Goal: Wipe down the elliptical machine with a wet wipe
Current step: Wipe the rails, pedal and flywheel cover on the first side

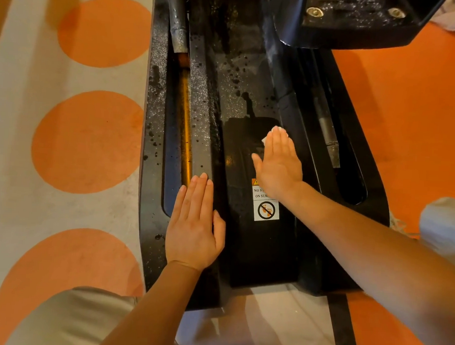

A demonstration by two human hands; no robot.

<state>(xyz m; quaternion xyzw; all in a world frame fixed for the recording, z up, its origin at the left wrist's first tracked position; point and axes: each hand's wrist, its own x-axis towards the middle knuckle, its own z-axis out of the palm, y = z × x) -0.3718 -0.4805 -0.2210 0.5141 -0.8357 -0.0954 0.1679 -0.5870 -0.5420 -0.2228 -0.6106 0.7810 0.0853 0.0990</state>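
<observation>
The black rear base of the elliptical machine (243,248) fills the middle of the view, dusty and spotted further up, darker and wet near my hands. My right hand (280,162) lies flat with straight fingers on the centre cover, pressing a white wet wipe (265,140) whose edges show by the fingertips. It partly covers a white warning sticker (266,210). My left hand (194,223) rests flat, fingers straight, on the ridge left of the centre cover, holding nothing.
A slot with a yellowish rail (185,132) runs left of my left hand; another slot with a grey bar (328,136) runs on the right. A black foot pedal (355,23) overhangs at the top. Orange-and-cream floor (84,137) surrounds the base.
</observation>
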